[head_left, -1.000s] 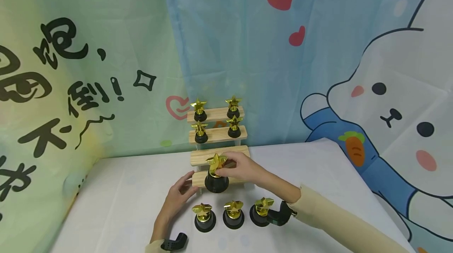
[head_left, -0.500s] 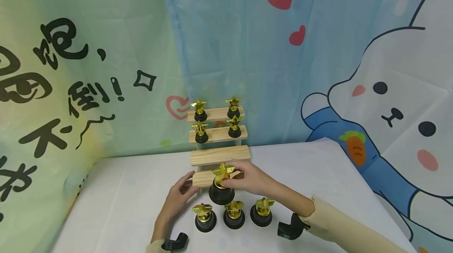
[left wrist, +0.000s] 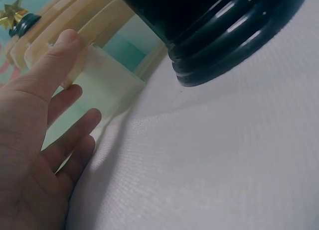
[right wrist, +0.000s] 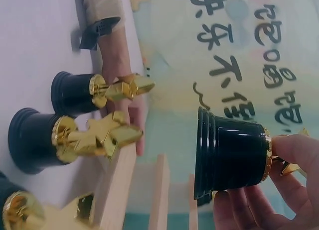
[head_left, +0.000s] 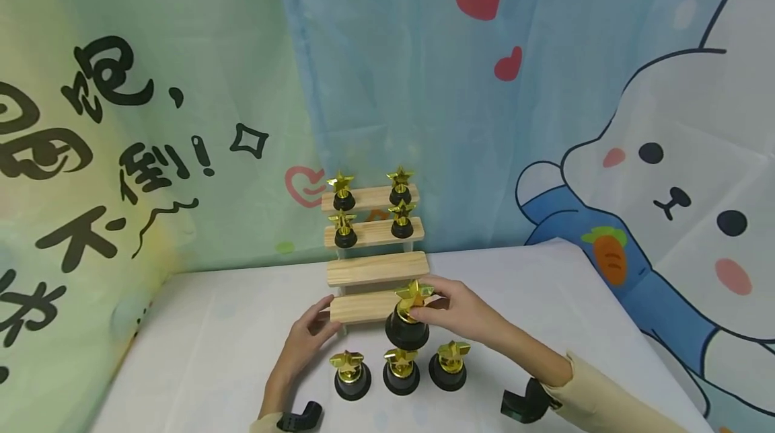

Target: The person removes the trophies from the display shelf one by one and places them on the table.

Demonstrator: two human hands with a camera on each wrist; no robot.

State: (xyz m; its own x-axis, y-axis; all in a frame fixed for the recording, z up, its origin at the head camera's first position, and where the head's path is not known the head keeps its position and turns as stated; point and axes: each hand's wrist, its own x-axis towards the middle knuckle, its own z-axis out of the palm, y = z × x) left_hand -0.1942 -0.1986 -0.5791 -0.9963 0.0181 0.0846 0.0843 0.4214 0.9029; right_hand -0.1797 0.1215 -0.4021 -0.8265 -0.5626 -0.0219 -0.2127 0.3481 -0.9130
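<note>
My right hand (head_left: pixel 463 308) pinches a gold star trophy (head_left: pixel 408 331) with a black base by its neck, just below the star. The trophy is raised, overlapping the right part of the lowest shelf in the head view. In the right wrist view, thumb and fingertips meet the gold collar above the black base (right wrist: pixel 232 153). My left hand (head_left: pixel 303 339) rests at the left end of the wooden stepped stand (head_left: pixel 378 268). Its thumb (left wrist: pixel 62 53) lies along the lowest plank's end, the other fingers loosely extended beside the clear side panel (left wrist: pixel 107 80).
On the white-covered table (head_left: pixel 212 332), three like trophies stand in front of the stand: left (head_left: pixel 352 382), middle (head_left: pixel 401 379) and right (head_left: pixel 448 374). Several smaller-looking trophies, such as one at the top left (head_left: pixel 344 201), occupy the two upper shelves. A printed curtain (head_left: pixel 412 83) hangs behind.
My right hand has carried the trophy rightward, first lowering it from in front of the lower shelves, then keeping it raised above the table trophies. My left hand has stayed at the stand's left end.
</note>
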